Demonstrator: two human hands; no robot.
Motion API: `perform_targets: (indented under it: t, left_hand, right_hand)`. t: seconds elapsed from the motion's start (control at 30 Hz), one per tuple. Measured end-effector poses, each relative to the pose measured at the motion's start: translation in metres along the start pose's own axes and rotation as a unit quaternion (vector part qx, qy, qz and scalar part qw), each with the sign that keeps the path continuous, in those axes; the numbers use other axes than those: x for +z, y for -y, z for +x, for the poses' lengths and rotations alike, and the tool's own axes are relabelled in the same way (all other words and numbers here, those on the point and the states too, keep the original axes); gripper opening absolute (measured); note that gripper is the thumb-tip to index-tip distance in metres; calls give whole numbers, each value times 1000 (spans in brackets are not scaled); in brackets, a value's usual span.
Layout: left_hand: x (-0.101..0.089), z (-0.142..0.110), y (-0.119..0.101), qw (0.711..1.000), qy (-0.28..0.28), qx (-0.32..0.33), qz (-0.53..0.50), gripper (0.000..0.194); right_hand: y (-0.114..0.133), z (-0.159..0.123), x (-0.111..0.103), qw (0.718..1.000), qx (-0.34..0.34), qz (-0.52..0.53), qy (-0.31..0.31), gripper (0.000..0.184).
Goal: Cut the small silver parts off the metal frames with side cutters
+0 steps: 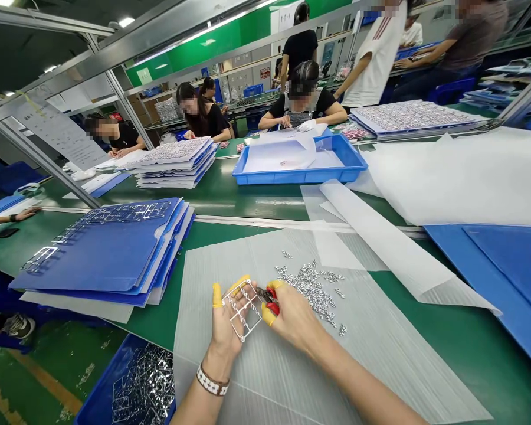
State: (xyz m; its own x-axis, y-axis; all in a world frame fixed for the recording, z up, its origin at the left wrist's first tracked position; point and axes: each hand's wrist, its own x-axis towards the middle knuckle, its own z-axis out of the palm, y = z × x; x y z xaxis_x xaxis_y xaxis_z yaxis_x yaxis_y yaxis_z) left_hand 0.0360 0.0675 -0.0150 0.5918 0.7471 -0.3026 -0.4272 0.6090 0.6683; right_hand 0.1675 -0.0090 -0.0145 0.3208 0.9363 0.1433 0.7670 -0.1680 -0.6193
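Note:
My left hand [225, 330], palm up with yellow tape on its fingertips, holds a small silvery sprue frame [243, 308] with twisted pieces inside it. The left thumb stands away from the frame. Closed round red-handled nippers [273, 308] is my right hand [294, 313], also with yellow finger covers. The nippers' jaws point at the frame's right upper side; whether they touch it I cannot tell. Just beyond and right of my hands, a pile of small shiny twisted pieces [310, 286] lies spread on a translucent sheet [358, 366].
Stacked blue sheets [110, 254] with more sprue frames stand at left. Below the table edge, a blue bin [101, 378] contains many frames. A blue tray [292, 177] lies ahead, and white sheeting [393, 254] at right. Several people work across the green table [221, 195].

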Motion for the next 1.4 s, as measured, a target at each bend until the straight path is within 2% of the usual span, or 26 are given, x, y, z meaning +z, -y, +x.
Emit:
perform_targets:
  t: [0.07, 0.17, 0.33, 0.43, 0.53, 1.03, 1.4]
  left_hand:
    - [-2, 2, 0, 1000, -2, 0, 9, 73]
    - [-2, 4, 3, 999, -18, 13, 27, 73]
    - [1, 6, 12, 995, -35, 55, 69, 68]
    - [3, 6, 15, 994, -27, 64, 88, 69]
    - [4, 5, 16, 993, -28, 61, 97, 69]
    - [2, 4, 21, 990, -12, 71, 118, 67]
    - [4, 3, 22, 988, 10, 81, 128, 65]
  right_hand:
    - [0, -1, -9, 994, -62, -88, -20, 17]
    - [3, 1, -20, 976, -118, -181, -6, 13]
    - [12, 11, -31, 959, -91, -261, 65, 11]
    - [17, 16, -34, 954, -81, -269, 104, 16]
    - [21, 18, -36, 954, -71, -265, 118, 17]
    - [25, 18, -39, 957, -60, -254, 125, 25]
    - [25, 19, -40, 955, -52, -257, 138, 23]
